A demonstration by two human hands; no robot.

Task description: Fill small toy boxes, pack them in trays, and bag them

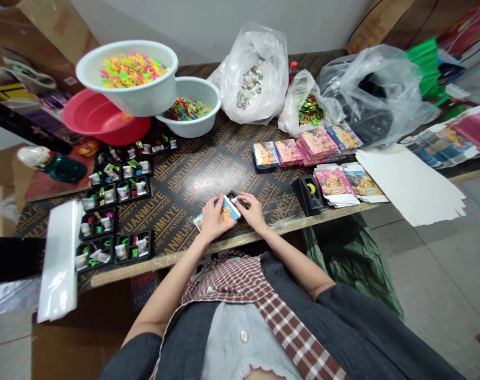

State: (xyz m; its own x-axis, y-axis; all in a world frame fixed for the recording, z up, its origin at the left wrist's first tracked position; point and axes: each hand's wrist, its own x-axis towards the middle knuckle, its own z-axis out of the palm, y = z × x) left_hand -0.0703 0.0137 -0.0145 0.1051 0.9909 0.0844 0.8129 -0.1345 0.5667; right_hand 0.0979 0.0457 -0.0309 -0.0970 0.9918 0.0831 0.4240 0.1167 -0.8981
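Observation:
Near the table's front edge, my left hand (215, 220) is closed around a small blue printed box (229, 211), which lies at a slant with one end pointing right. My right hand (252, 212) grips a small black plastic tray (232, 196) at that end of the box. Part of the tray is hidden by my fingers, and I cannot tell how far it sits inside the box. To the left are several black trays (133, 188) holding little bags and coloured plastic pieces. On the right, flat box blanks (335, 182) lie beside a black tape dispenser (308, 195).
Stacked finished-looking boxes (289, 152) stand at the back right. Behind are a white basin (125, 97) of coloured pieces, a red basin (101, 119), a smaller basin (196, 126) and plastic bags (259, 68). A white sheet stack (410, 184) overhangs the right edge; clear sleeves (60, 264) overhang the left.

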